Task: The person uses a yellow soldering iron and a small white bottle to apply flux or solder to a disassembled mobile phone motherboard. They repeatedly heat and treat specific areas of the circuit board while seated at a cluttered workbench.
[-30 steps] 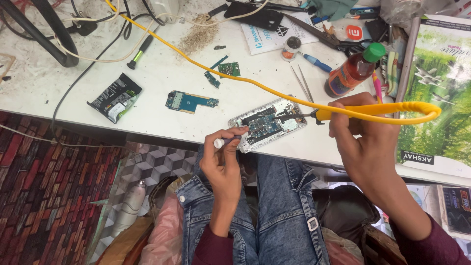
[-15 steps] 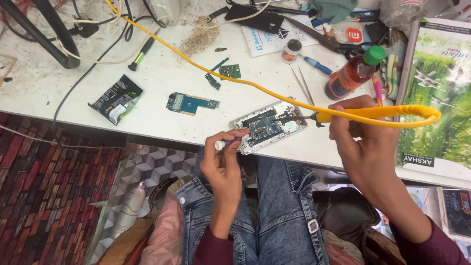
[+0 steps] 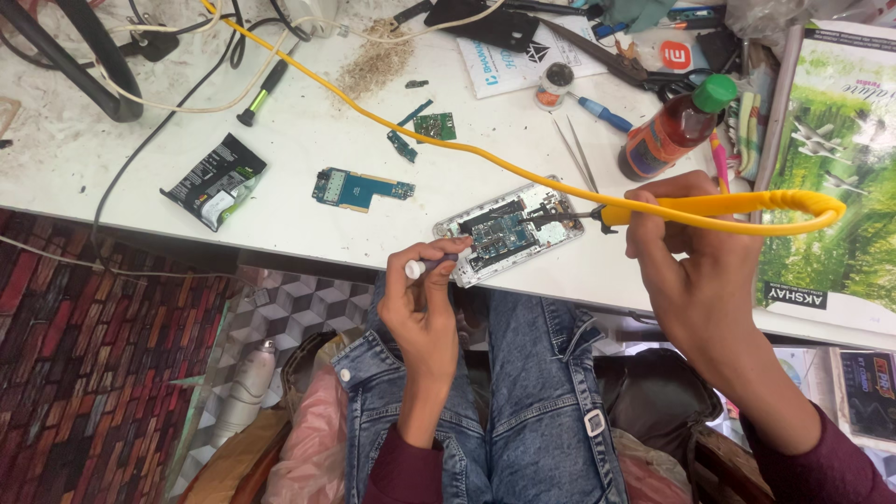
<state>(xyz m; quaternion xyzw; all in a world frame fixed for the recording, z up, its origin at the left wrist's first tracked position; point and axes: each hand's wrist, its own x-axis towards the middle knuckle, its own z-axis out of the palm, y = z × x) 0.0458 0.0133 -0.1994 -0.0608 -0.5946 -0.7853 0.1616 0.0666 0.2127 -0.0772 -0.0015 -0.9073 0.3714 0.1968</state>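
An opened phone [image 3: 509, 231] with its blue circuit board showing lies near the white table's [image 3: 308, 121] front edge. My right hand [image 3: 691, 271] grips a yellow soldering iron [image 3: 653, 207]; its dark tip touches the phone's upper right part, and its yellow cord [image 3: 392, 110] runs off to the upper left. My left hand [image 3: 425, 299] pinches a thin stick-like tool [image 3: 431, 266] with a white end, its other end resting on the phone's near left edge.
A loose blue circuit board [image 3: 359, 189], small green boards [image 3: 434, 126], a black packet [image 3: 215, 182], tweezers [image 3: 574, 154] and a green-capped brown bottle [image 3: 677, 131] lie on the table. A magazine [image 3: 831, 159] lies at right. Black cables [image 3: 140, 140] cross the left.
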